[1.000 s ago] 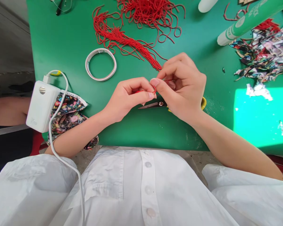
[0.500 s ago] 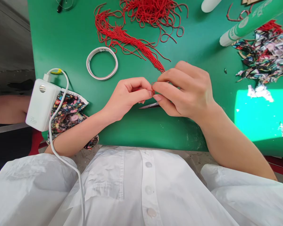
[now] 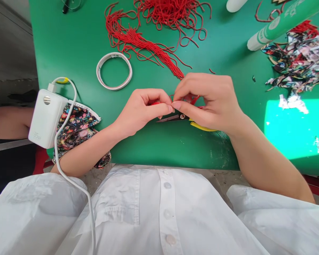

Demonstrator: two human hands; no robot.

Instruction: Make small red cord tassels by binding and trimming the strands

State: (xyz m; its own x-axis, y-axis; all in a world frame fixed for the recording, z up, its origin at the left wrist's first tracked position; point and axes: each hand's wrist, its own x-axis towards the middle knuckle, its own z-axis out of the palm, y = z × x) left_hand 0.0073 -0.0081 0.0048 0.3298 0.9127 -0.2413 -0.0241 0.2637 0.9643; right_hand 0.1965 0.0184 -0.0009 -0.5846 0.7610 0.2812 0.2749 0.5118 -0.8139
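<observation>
shirt: nearest to us, a white buttoned shirt point(image 3: 159, 216) fills the bottom of the view.
charger: at our left a white power adapter point(image 3: 46, 118) with its white cable point(image 3: 69, 156) rests on a piece of floral fabric point(image 3: 77, 129) at the edge of the green table point(image 3: 162, 148).
left hand: our left hand point(image 3: 143, 109) has thumb and forefinger pressed together on a short red cord point(image 3: 172, 97).
right hand: our right hand point(image 3: 210, 101) meets it fingertip to fingertip, its thumb and forefinger pinched on the same red cord, which lies between the two hands just above the table.
scissors: below the fingertips we see yellow-handled scissors point(image 3: 175, 118) lying on the table, blades pointing left, the handle partly hidden under our right hand.
tape: beyond our left hand lies a white tape ring point(image 3: 114, 71), flat on the table.
cords: farther off we see a bundle of red cords point(image 3: 149, 46), its near end just beside our right hand.
far right: a green tube point(image 3: 281, 21) lies tilted above a heap of printed paper scraps point(image 3: 300, 63).
</observation>
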